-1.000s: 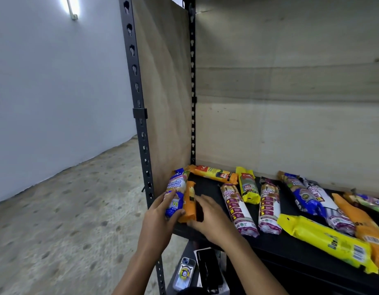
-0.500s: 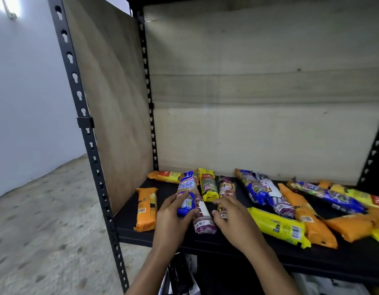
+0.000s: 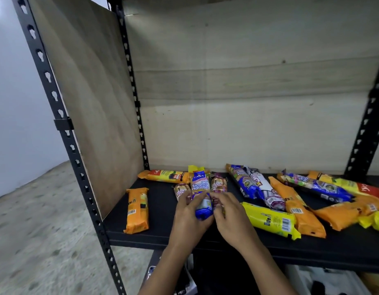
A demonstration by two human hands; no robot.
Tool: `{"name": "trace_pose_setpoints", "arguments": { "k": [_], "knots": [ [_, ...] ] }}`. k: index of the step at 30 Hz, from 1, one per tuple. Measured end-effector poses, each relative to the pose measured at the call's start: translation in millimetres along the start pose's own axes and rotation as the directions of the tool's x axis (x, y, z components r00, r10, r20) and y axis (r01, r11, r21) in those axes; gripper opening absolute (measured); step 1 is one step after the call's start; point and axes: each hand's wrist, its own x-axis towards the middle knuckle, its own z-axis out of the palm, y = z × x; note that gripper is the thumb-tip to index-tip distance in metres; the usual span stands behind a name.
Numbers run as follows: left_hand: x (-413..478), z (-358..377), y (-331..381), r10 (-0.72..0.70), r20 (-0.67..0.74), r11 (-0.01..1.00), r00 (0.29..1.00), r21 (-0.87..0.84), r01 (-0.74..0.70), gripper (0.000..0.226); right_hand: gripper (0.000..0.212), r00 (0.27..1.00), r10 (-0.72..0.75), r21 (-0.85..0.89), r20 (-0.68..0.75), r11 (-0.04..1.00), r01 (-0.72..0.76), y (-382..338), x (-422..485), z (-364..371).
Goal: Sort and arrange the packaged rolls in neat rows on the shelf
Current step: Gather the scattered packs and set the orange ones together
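My left hand (image 3: 189,218) grips the lower end of a blue and white roll (image 3: 201,186) labelled "Singlet Handle", raised a little over the black shelf (image 3: 163,235). My right hand (image 3: 228,216) rests on a maroon draw-string roll (image 3: 218,184) just right of it, fingers curled over its lower part. Another maroon roll (image 3: 181,191) lies left of the blue one, partly hidden by my left hand. An orange pack (image 3: 137,209) lies alone near the shelf's left front. A yellow-orange roll (image 3: 166,175) lies crosswise at the back left.
Several more rolls lie scattered on the right: a yellow roll (image 3: 269,219), an orange roll (image 3: 295,205), a blue roll (image 3: 244,183), a white roll (image 3: 264,191). Black uprights (image 3: 63,128) and plywood panels (image 3: 95,92) enclose the shelf. A lower shelf holds phones (image 3: 185,282).
The orange pack was set down at the left front. My left hand carried the blue roll right to the maroon rolls, and my right hand closed over one. The view turned right.
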Motion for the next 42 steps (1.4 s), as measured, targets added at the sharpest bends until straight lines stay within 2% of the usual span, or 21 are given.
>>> {"name": "trace_pose_setpoints", "arguments": {
  "k": [5,8,10,12,14,17,19,23,26,28,31,33,35,38,42],
  "knots": [
    [-7,-5,-10,0.057,0.098,0.998,0.994,0.034,-0.060,0.090,0.032,1.000,-0.023,0.021,0.002,1.000,0.023,-6,3,9],
    [-9,-19,-18,0.045,0.160,0.999,0.986,-0.020,-0.043,0.096,0.028,1.000,-0.006,0.011,-0.008,1.000,0.006,-7,8,10],
    [-9,-33,-22,0.046,0.231,0.984,0.972,-0.178,-0.005,0.087,0.025,1.000,0.014,0.012,-0.026,1.000,-0.013,-7,11,11],
    [-4,-43,-29,0.033,0.254,0.921,0.967,-0.383,0.069,0.074,0.025,0.999,0.007,0.012,-0.045,1.000,-0.007,-10,15,14],
    [8,-47,-35,-0.019,0.213,0.898,0.977,-0.426,0.110,0.062,0.028,0.999,-0.019,0.018,-0.041,1.000,0.019,-15,21,18],
    [40,-43,-48,-0.060,0.077,0.981,0.995,-0.178,0.073,0.044,0.033,0.999,-0.038,-0.005,-0.024,0.999,0.038,-22,32,23],
    [65,-38,-59,-0.075,0.032,0.997,0.997,-0.024,0.076,0.036,0.035,0.998,-0.051,-0.052,-0.025,0.997,0.049,-24,40,27],
    [112,-28,-80,-0.122,0.049,0.971,0.991,0.211,0.109,0.034,0.038,1.000,-0.021,-0.098,0.012,0.995,0.022,-21,49,36],
    [141,-25,-95,-0.143,0.111,0.931,0.983,0.352,0.096,0.043,0.038,0.999,-0.029,-0.135,0.016,0.990,0.031,-16,49,44],
    [155,-24,-102,-0.175,0.176,0.908,0.969,0.410,0.089,0.057,0.038,0.999,-0.032,-0.142,-0.006,0.989,0.031,-13,49,49],
    [172,-21,-113,-0.148,0.322,0.871,0.935,0.490,-0.031,0.080,0.045,1.000,-0.017,-0.145,-0.022,0.989,0.014,-13,47,55],
    [183,-20,-121,-0.126,0.419,0.825,0.899,0.548,-0.139,0.085,0.047,0.999,-0.003,-0.129,-0.033,0.992,-0.001,-14,47,57],
    [193,-21,-125,-0.112,0.485,0.796,0.867,0.566,-0.214,0.079,0.042,0.999,-0.011,-0.155,-0.042,0.988,0.004,-13,47,59],
    [199,-24,-124,-0.098,0.495,0.793,0.863,0.563,-0.233,0.071,0.040,0.999,-0.006,-0.175,-0.034,0.984,0.000,-15,46,58],
    [194,-33,-124,-0.088,0.461,0.776,0.883,0.588,-0.229,0.080,0.040,1.000,0.003,-0.207,-0.004,0.978,-0.004,-16,47,56]
  ]
}}
